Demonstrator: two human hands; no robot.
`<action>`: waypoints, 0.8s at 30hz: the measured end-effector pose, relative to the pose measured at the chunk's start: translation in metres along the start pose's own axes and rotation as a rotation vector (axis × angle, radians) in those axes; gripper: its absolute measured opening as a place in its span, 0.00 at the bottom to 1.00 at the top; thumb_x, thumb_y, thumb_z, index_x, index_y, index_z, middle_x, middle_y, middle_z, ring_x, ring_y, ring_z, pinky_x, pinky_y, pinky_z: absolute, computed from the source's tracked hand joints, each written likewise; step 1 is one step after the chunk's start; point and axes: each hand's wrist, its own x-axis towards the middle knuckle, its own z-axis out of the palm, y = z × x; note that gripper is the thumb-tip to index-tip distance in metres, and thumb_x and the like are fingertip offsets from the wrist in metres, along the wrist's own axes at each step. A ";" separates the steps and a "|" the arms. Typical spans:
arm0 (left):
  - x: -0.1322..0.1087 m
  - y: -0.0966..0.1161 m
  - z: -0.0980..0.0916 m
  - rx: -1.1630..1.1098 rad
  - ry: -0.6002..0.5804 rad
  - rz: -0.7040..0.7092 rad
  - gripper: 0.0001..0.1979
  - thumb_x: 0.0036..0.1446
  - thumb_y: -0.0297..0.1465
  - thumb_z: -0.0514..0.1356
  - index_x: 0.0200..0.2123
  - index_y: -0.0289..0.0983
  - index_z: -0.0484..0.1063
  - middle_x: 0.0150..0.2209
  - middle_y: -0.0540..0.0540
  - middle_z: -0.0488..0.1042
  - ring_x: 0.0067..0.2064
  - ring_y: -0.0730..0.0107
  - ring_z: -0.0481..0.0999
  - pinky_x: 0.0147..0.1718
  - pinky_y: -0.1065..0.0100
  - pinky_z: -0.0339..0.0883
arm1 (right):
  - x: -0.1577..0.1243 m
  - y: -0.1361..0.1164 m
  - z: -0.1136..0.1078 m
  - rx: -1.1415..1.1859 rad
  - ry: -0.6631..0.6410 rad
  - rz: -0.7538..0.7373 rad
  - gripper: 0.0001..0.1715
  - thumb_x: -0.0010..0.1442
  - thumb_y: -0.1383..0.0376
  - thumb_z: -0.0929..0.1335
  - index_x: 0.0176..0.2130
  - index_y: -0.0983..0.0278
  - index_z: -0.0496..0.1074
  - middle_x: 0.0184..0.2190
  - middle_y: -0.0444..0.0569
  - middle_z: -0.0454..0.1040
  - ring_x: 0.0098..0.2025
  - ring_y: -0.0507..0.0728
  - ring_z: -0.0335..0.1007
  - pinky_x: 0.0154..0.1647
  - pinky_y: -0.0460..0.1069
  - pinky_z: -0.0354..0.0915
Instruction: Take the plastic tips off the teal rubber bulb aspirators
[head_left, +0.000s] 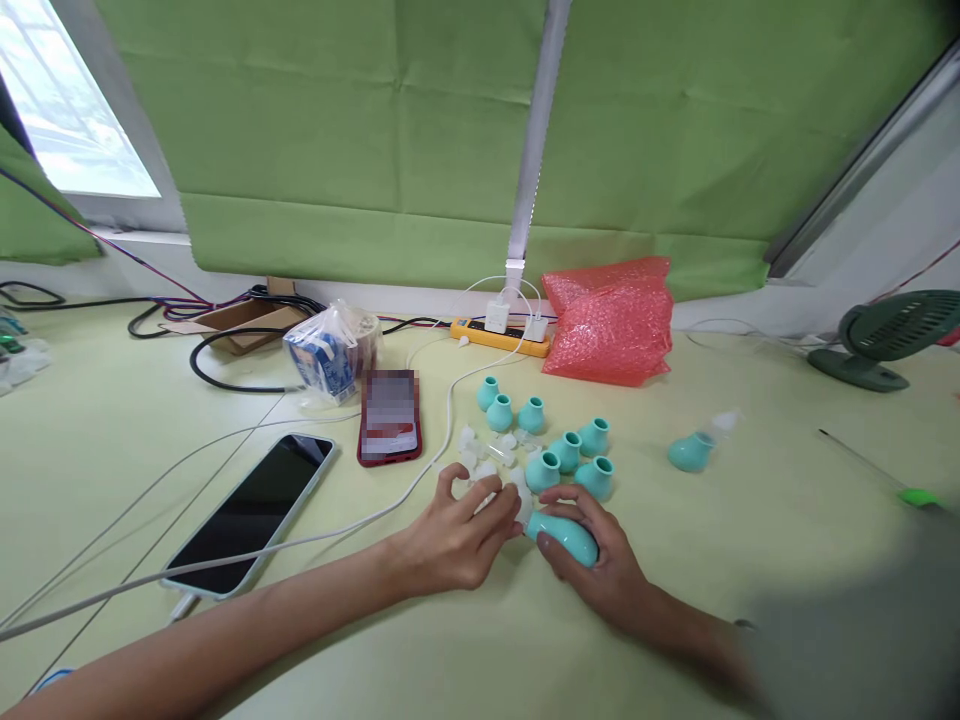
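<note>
My right hand (611,570) is wrapped round a turquoise rubber bulb (568,538), which lies tilted with its neck toward the left. At that neck, my left hand (457,535) pinches a translucent white nozzle (523,497); its fingers partly cover where the two parts meet. Just beyond both hands, several turquoise bulbs (595,437) stand with their round mouths facing up. Beside them lies a small heap of loose translucent white pieces (469,447). Farther right, another bulb (688,453) rests on its side with a translucent tip (724,423) on its mouth.
A white cable (442,445) crosses the table left of my hands, over a large phone (251,515). Behind are a red-framed phone (390,420), a bagged box (326,360), a yellow power strip (469,330) and a red bubble-wrap pouch (611,325). A green-handled rod (915,497) and fan (900,330) stand right.
</note>
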 end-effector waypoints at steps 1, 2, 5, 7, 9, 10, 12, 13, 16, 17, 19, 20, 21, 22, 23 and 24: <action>0.000 0.001 -0.001 0.011 0.002 0.015 0.04 0.55 0.23 0.54 0.31 0.31 0.69 0.37 0.45 0.72 0.39 0.67 0.64 0.35 0.61 0.51 | 0.000 -0.001 0.000 0.040 -0.001 0.025 0.13 0.53 0.63 0.63 0.40 0.61 0.60 0.31 0.47 0.71 0.31 0.54 0.71 0.28 0.47 0.68; 0.000 0.003 -0.003 0.024 0.012 0.030 0.05 0.55 0.22 0.53 0.29 0.31 0.69 0.37 0.44 0.72 0.38 0.67 0.64 0.34 0.61 0.50 | 0.000 -0.001 0.000 0.063 0.006 0.041 0.13 0.53 0.62 0.64 0.40 0.61 0.60 0.31 0.47 0.71 0.30 0.54 0.71 0.26 0.47 0.67; -0.001 0.008 -0.006 0.074 0.050 0.108 0.08 0.53 0.21 0.51 0.27 0.29 0.69 0.36 0.42 0.72 0.39 0.66 0.65 0.31 0.61 0.48 | -0.002 -0.001 0.001 0.096 0.027 0.066 0.14 0.52 0.61 0.64 0.39 0.61 0.59 0.33 0.48 0.70 0.31 0.55 0.71 0.25 0.47 0.67; -0.002 0.009 -0.006 0.081 0.070 0.136 0.09 0.52 0.20 0.50 0.26 0.28 0.69 0.35 0.40 0.72 0.39 0.66 0.65 0.29 0.62 0.47 | -0.002 0.000 0.002 0.109 0.021 0.073 0.14 0.53 0.61 0.64 0.39 0.60 0.58 0.34 0.48 0.69 0.32 0.55 0.71 0.25 0.47 0.67; -0.002 0.010 -0.005 0.073 0.087 0.123 0.10 0.52 0.20 0.49 0.25 0.28 0.69 0.33 0.40 0.72 0.37 0.65 0.65 0.28 0.62 0.47 | -0.002 0.000 0.003 0.106 0.031 0.063 0.13 0.53 0.61 0.64 0.39 0.60 0.56 0.33 0.48 0.69 0.33 0.56 0.71 0.25 0.47 0.67; -0.002 0.010 -0.004 0.066 0.096 0.107 0.10 0.52 0.20 0.49 0.25 0.28 0.69 0.32 0.41 0.72 0.36 0.65 0.64 0.27 0.62 0.47 | -0.002 0.001 0.003 0.098 0.039 0.051 0.13 0.53 0.61 0.64 0.39 0.60 0.56 0.33 0.48 0.69 0.33 0.55 0.70 0.26 0.47 0.67; -0.001 0.009 -0.002 0.036 0.097 0.059 0.09 0.53 0.20 0.49 0.27 0.28 0.69 0.31 0.41 0.72 0.34 0.65 0.63 0.27 0.62 0.48 | -0.002 0.001 0.004 0.062 0.058 0.007 0.13 0.53 0.63 0.64 0.39 0.60 0.56 0.31 0.47 0.69 0.33 0.55 0.70 0.27 0.46 0.67; 0.000 0.008 -0.001 0.008 0.086 0.028 0.09 0.54 0.21 0.50 0.27 0.29 0.69 0.30 0.42 0.71 0.33 0.65 0.63 0.28 0.62 0.49 | -0.002 0.002 0.004 0.036 0.063 -0.021 0.13 0.53 0.63 0.64 0.39 0.60 0.56 0.30 0.46 0.69 0.33 0.55 0.70 0.28 0.46 0.67; 0.001 0.003 0.000 -0.118 0.000 -0.053 0.08 0.56 0.23 0.50 0.28 0.29 0.68 0.29 0.43 0.70 0.33 0.66 0.61 0.28 0.64 0.54 | -0.001 0.005 0.003 -0.058 0.087 -0.123 0.14 0.52 0.66 0.64 0.39 0.60 0.56 0.30 0.46 0.69 0.34 0.54 0.70 0.31 0.46 0.67; 0.001 0.002 0.000 -0.157 -0.038 -0.061 0.08 0.56 0.23 0.50 0.29 0.30 0.68 0.29 0.43 0.70 0.33 0.66 0.60 0.29 0.65 0.55 | 0.000 0.006 0.002 -0.086 0.097 -0.155 0.14 0.52 0.66 0.64 0.40 0.60 0.56 0.31 0.46 0.68 0.34 0.54 0.70 0.32 0.46 0.67; 0.003 -0.001 -0.002 -0.196 -0.108 -0.055 0.09 0.57 0.22 0.49 0.31 0.30 0.68 0.30 0.43 0.69 0.34 0.65 0.60 0.29 0.65 0.57 | 0.001 0.007 0.001 -0.138 0.108 -0.206 0.14 0.51 0.67 0.64 0.39 0.60 0.57 0.31 0.46 0.68 0.33 0.54 0.70 0.32 0.46 0.67; 0.004 -0.002 -0.003 -0.195 -0.140 -0.046 0.09 0.57 0.21 0.48 0.32 0.30 0.68 0.30 0.42 0.68 0.35 0.65 0.60 0.29 0.65 0.57 | 0.001 0.008 0.001 -0.167 0.109 -0.227 0.14 0.51 0.67 0.64 0.39 0.61 0.57 0.32 0.47 0.68 0.33 0.53 0.69 0.32 0.46 0.66; 0.005 -0.002 -0.005 -0.183 -0.170 -0.036 0.10 0.56 0.20 0.47 0.32 0.29 0.68 0.30 0.42 0.68 0.35 0.64 0.60 0.29 0.65 0.58 | 0.000 0.009 0.000 -0.197 0.107 -0.249 0.14 0.51 0.67 0.64 0.39 0.61 0.57 0.32 0.47 0.68 0.32 0.53 0.69 0.31 0.47 0.66; 0.006 -0.002 -0.007 -0.162 -0.195 -0.023 0.11 0.56 0.20 0.47 0.31 0.29 0.68 0.29 0.41 0.67 0.35 0.63 0.61 0.29 0.65 0.58 | 0.000 0.009 0.000 -0.228 0.104 -0.275 0.14 0.51 0.67 0.64 0.39 0.61 0.58 0.31 0.47 0.68 0.32 0.54 0.69 0.31 0.47 0.66; 0.007 0.000 -0.008 -0.133 -0.212 -0.006 0.11 0.55 0.20 0.47 0.30 0.28 0.68 0.27 0.41 0.67 0.34 0.63 0.61 0.29 0.64 0.58 | 0.000 0.009 0.000 -0.256 0.104 -0.301 0.15 0.50 0.68 0.64 0.39 0.61 0.58 0.31 0.47 0.68 0.31 0.54 0.69 0.31 0.47 0.66; 0.008 0.002 -0.010 -0.095 -0.221 0.014 0.12 0.55 0.19 0.46 0.28 0.28 0.68 0.26 0.41 0.66 0.33 0.62 0.61 0.28 0.64 0.58 | -0.001 0.009 0.000 -0.278 0.104 -0.325 0.15 0.50 0.68 0.64 0.40 0.61 0.58 0.31 0.46 0.68 0.31 0.54 0.69 0.30 0.47 0.65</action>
